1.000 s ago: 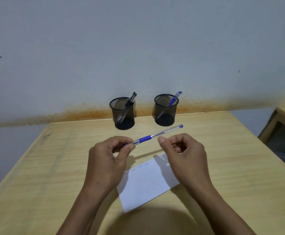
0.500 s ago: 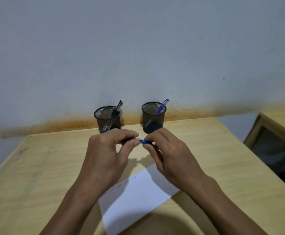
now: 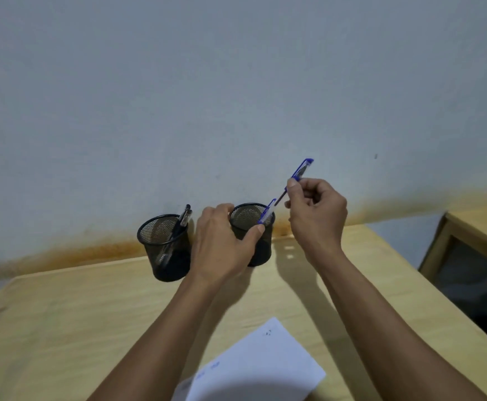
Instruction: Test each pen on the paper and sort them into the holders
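Two black mesh holders stand against the wall at the back of the wooden table. The left holder (image 3: 164,250) has a black pen (image 3: 183,218) in it. In the right holder (image 3: 262,256) leans a blue pen (image 3: 266,214). My left hand (image 3: 222,244) grips the right holder, thumb on its front, fingers round its left side. My right hand (image 3: 316,215) pinches a capped blue pen (image 3: 302,170), held tilted just above and to the right of that holder's rim. The white paper (image 3: 253,369), with small ink marks, lies near the table's front edge.
The table (image 3: 62,328) ends at a grey wall (image 3: 236,96) with an orange stain along its base. A second wooden piece of furniture (image 3: 479,241) stands to the right, across a dark gap.
Both hands rose from above the paper to the holders. My left hand let go of the pen and took hold of the right holder. My right hand lifted the pen over it.
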Demonstrator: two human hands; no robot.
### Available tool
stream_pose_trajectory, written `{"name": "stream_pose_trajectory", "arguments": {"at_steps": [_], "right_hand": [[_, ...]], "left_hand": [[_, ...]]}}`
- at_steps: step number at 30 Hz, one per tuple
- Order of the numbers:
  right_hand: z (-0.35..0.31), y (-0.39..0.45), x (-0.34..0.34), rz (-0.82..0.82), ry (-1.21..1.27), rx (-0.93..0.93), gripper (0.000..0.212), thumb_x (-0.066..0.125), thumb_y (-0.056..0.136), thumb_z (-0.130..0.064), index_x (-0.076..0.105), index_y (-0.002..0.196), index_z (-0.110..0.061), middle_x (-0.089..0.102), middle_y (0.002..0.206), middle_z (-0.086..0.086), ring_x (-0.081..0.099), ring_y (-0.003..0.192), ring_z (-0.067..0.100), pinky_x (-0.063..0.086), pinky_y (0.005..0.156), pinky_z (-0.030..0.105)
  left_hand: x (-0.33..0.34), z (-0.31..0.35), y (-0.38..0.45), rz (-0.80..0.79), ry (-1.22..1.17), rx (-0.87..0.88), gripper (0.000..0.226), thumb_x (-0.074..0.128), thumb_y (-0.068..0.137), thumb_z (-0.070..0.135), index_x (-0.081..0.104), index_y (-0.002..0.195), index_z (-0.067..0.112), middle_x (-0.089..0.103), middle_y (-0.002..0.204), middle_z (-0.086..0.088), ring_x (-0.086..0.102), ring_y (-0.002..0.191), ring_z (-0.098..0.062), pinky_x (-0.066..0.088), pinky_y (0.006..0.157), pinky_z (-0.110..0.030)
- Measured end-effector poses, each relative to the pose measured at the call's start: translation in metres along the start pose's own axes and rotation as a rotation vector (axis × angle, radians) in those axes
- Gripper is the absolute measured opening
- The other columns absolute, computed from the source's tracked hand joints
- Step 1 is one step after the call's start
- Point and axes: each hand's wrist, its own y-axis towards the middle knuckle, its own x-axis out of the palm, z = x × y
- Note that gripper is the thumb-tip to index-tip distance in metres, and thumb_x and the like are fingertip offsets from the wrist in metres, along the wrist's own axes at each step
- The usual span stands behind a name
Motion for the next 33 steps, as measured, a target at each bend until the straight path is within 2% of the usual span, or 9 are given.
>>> {"name": "stream_pose_trajectory", "arguments": {"at_steps": [2,4,8,10,14,20,23,27,33], "right_hand": [[0.012,-0.001,0.004,0.004,-0.015,0.021,0.010,0.074,0.089,-0.032,0.071,0.084,-0.023,0.070,0.072,-0.008,0.066,0.064,0.011,0.057,0.067,0.031],[0.024,-0.004,0.006,0.001,-0.017,0.056,0.010,0.076,0.088,-0.029,0.074,0.085,-0.020,0.070,0.072,-0.009,0.060,0.062,0.008,0.052,0.065,0.024],[0.037,-0.013,0.010,-0.040,-0.055,0.092,0.010,0.077,0.087,-0.028,0.074,0.082,-0.020,0.069,0.069,-0.011,0.057,0.056,-0.004,0.045,0.059,0.009],[0.040,-0.016,0.011,-0.065,-0.087,0.097,0.010,0.077,0.087,-0.027,0.074,0.081,-0.019,0.068,0.067,-0.013,0.058,0.055,-0.008,0.043,0.056,0.005],[0.043,-0.019,0.011,-0.098,-0.121,0.112,0.010,0.077,0.087,-0.027,0.075,0.084,-0.018,0.070,0.071,-0.013,0.059,0.057,-0.012,0.044,0.056,0.004],[0.045,-0.019,0.009,-0.087,-0.116,0.148,0.013,0.078,0.086,-0.032,0.076,0.088,-0.019,0.072,0.076,-0.012,0.062,0.062,-0.007,0.046,0.060,0.004],[0.047,-0.019,0.008,-0.083,-0.120,0.147,0.016,0.079,0.086,-0.034,0.076,0.088,-0.018,0.071,0.075,-0.013,0.061,0.062,-0.010,0.046,0.060,0.004],[0.044,-0.020,0.004,-0.077,-0.107,0.165,0.015,0.079,0.086,-0.032,0.076,0.088,-0.017,0.071,0.075,-0.012,0.062,0.064,-0.004,0.045,0.058,0.004],[0.041,-0.020,0.000,-0.088,-0.123,0.140,0.017,0.079,0.086,-0.033,0.077,0.090,-0.017,0.072,0.076,-0.012,0.062,0.064,-0.006,0.046,0.060,0.004]], "left_hand": [[0.008,-0.002,0.007,-0.020,0.051,-0.024,0.078,0.068,0.077,0.058,0.047,0.138,0.016,0.047,0.132,-0.005,0.044,0.127,-0.023,0.040,0.103,-0.038],[0.013,-0.005,0.009,-0.038,0.086,-0.034,0.077,0.066,0.078,0.059,0.047,0.138,0.015,0.045,0.133,-0.006,0.040,0.129,-0.024,0.036,0.103,-0.037],[0.020,-0.015,0.009,-0.057,0.079,0.000,0.052,0.064,0.079,0.057,0.059,0.118,0.023,0.051,0.114,-0.003,0.046,0.117,-0.023,0.042,0.099,-0.037],[0.021,-0.018,0.009,-0.061,0.054,0.007,0.049,0.062,0.078,0.059,0.060,0.115,0.027,0.053,0.111,-0.001,0.047,0.115,-0.020,0.044,0.097,-0.039],[0.020,-0.018,0.007,-0.029,0.002,-0.001,0.050,0.065,0.081,0.055,0.060,0.121,0.026,0.054,0.114,-0.001,0.049,0.114,-0.020,0.045,0.096,-0.039],[0.020,-0.017,0.008,-0.013,-0.031,0.011,0.042,0.068,0.080,0.052,0.063,0.113,0.028,0.057,0.107,0.000,0.054,0.106,-0.019,0.047,0.091,-0.035],[0.019,-0.017,0.008,-0.006,-0.025,0.011,0.044,0.069,0.080,0.052,0.062,0.116,0.027,0.054,0.104,0.003,0.056,0.104,-0.021,0.048,0.089,-0.034],[0.018,-0.017,0.008,-0.019,-0.020,-0.011,0.053,0.068,0.080,0.054,0.060,0.123,0.025,0.057,0.112,-0.002,0.056,0.108,-0.022,0.049,0.093,-0.037],[0.017,-0.016,0.008,-0.031,-0.012,-0.013,0.050,0.067,0.080,0.056,0.061,0.119,0.026,0.057,0.113,-0.003,0.056,0.108,-0.022,0.049,0.092,-0.038]]}}
